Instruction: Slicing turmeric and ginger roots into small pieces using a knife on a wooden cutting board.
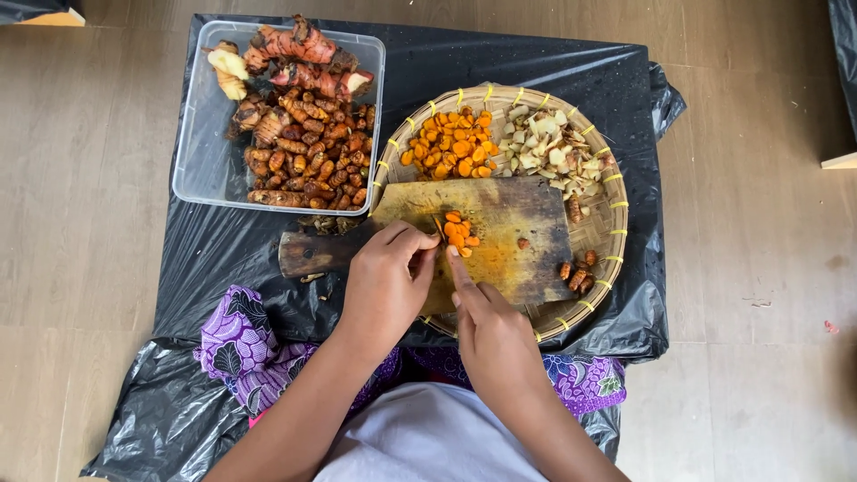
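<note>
My left hand [388,281] is curled over the near edge of a stained wooden cutting board [527,223], its fingertips pinched on a small turmeric piece. My right hand [489,330] sits beside it with the index finger stretched forward along a knife. Only a thin dark sliver of the blade [436,227] shows between the two hands. A few orange turmeric slices [457,235] lie on the board just beyond my fingertips. The board rests across a round woven bamboo tray [616,232].
The tray holds a heap of orange slices [451,147], a heap of pale slices [546,147] and a few whole roots [576,272]. A clear plastic tub [201,152] of whole roots [308,147] stands at the left. Everything sits on a black plastic sheet [500,62] on the wood floor.
</note>
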